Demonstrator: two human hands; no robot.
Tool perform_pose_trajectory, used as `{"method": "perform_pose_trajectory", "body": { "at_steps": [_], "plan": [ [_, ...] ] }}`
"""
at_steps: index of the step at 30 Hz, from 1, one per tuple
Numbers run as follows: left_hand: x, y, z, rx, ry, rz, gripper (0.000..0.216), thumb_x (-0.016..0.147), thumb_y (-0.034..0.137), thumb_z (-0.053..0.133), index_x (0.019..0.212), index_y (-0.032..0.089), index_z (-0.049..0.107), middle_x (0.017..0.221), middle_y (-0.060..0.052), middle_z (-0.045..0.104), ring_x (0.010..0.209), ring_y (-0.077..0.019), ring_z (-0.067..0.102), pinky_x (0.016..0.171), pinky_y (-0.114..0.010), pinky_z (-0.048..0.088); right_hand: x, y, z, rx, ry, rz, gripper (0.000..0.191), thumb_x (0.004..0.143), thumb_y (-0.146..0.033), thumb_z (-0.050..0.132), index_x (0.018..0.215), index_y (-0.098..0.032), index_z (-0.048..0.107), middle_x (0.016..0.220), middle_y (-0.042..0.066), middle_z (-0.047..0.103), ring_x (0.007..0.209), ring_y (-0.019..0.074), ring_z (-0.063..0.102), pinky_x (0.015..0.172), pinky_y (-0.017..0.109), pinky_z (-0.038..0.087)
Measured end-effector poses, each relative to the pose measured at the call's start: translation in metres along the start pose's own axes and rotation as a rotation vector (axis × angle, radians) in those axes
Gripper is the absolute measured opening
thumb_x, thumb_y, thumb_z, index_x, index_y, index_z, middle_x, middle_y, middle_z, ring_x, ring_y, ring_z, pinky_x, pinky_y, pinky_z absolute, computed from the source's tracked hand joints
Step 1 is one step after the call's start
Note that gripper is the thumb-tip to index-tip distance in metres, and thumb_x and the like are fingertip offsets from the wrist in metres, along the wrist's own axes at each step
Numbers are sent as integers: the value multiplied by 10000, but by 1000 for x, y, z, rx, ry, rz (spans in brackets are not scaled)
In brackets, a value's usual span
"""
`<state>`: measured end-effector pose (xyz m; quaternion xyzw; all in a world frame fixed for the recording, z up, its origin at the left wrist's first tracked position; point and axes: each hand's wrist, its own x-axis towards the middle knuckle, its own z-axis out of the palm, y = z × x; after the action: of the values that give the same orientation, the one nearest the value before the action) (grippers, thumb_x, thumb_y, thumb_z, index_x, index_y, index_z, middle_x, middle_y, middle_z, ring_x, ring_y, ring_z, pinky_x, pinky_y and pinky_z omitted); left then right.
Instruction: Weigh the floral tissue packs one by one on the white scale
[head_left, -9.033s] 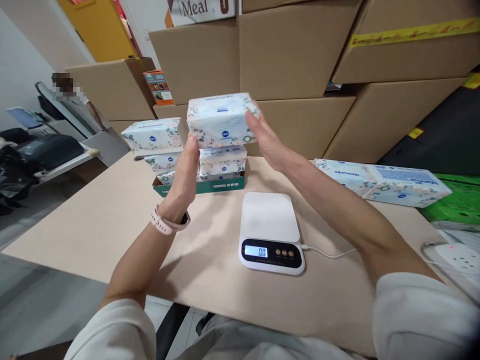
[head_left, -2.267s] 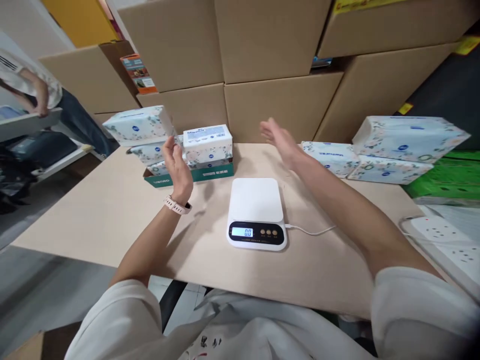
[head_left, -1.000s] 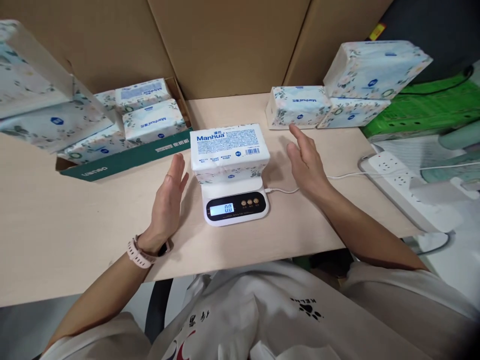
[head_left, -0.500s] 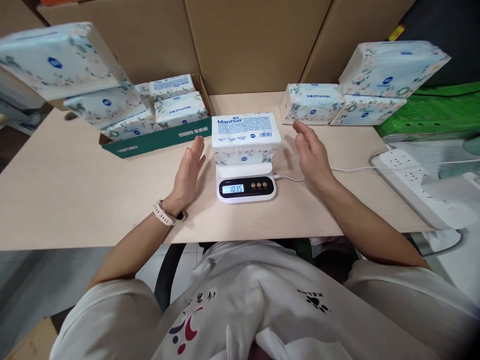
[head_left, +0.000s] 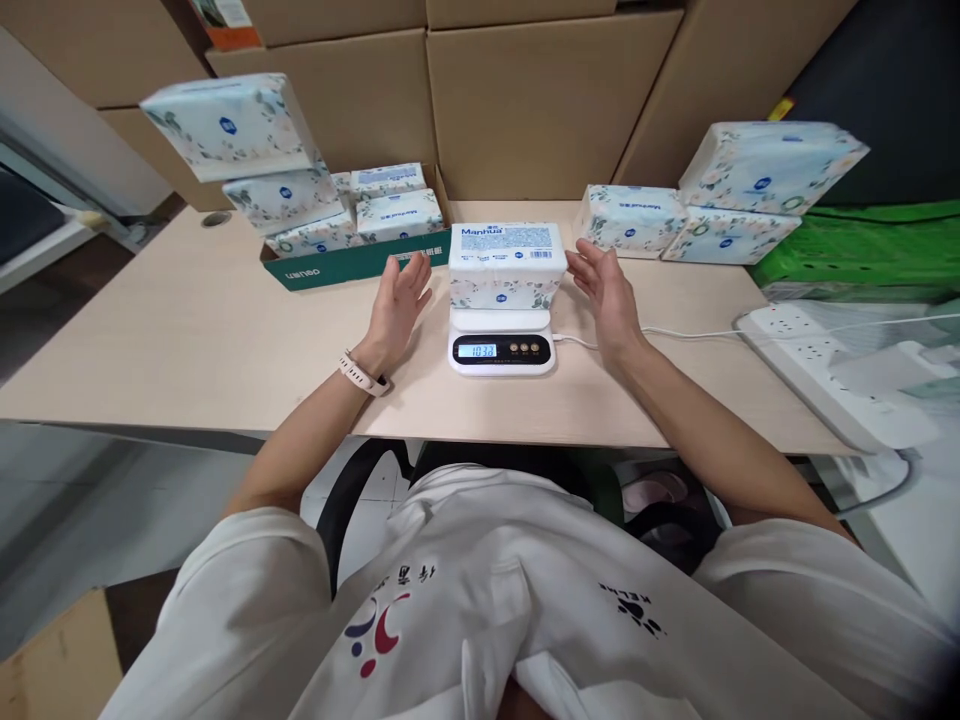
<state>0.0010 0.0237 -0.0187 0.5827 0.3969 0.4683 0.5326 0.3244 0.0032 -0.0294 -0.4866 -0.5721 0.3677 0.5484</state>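
Note:
A white and pale-blue floral tissue pack [head_left: 507, 265], marked Manhua, rests on a white digital scale [head_left: 501, 352]. The scale's lit display shows about 103; its last digit is hard to read. My left hand [head_left: 398, 305] is just left of the pack, fingers apart and holding nothing; a pale watch band circles its wrist. To the pack's right, my right hand [head_left: 609, 298] is also open, its fingertips close to the pack's side. Whether those fingertips touch it I cannot tell.
Tissue packs [head_left: 401, 213] fill and rise above a green carton [head_left: 330, 268] at the back left. More packs [head_left: 731, 236] are stacked at the back right beside a green bag [head_left: 862, 245]. A white cable [head_left: 690, 332] leads from the scale toward a power strip [head_left: 817, 365]. Cardboard boxes [head_left: 540, 110] stand behind.
Both hands have come nearer the tissue pack, the right one most. The camera view has shifted, showing more of the boxes behind. The display's last digit has changed.

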Motion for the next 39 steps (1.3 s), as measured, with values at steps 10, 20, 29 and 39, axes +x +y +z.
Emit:
{"method": "perform_pose_trajectory", "body": {
  "at_steps": [10,20,29,39],
  "plan": [
    [0,-1,-4,-24,66,0,1118,852,1009,293,1723,313,379,1859,-45,193,1751,-292,153,1414,-542,198,7,6,2,13,32,33,1005,902,-965,223,1594,-298,517,1669,118,590,1601,311,525,1370,636,339],
    [-4,3,-1,-73,-7,-9,1061,913,966,246,1723,293,376,1859,-25,205,1750,-258,146,1422,-502,204,5,9,2,-16,-20,2,1024,919,-940,134,1663,-296,416,1686,121,561,1614,314,508,1365,646,352],
    [-13,11,8,-81,-94,30,972,980,922,227,1704,302,420,1856,25,208,1756,-264,88,1442,-522,109,-1,5,-2,-83,-47,-21,958,939,-905,85,1707,-381,317,1812,39,385,1721,283,320,1395,627,307],
    [-15,20,1,-119,-68,-40,938,912,989,336,1586,386,584,1806,57,345,1743,-282,179,1437,-529,201,-6,4,-13,-60,-73,83,889,978,-847,56,1728,-417,259,1813,13,388,1711,273,343,1420,656,229]
  ]
}}
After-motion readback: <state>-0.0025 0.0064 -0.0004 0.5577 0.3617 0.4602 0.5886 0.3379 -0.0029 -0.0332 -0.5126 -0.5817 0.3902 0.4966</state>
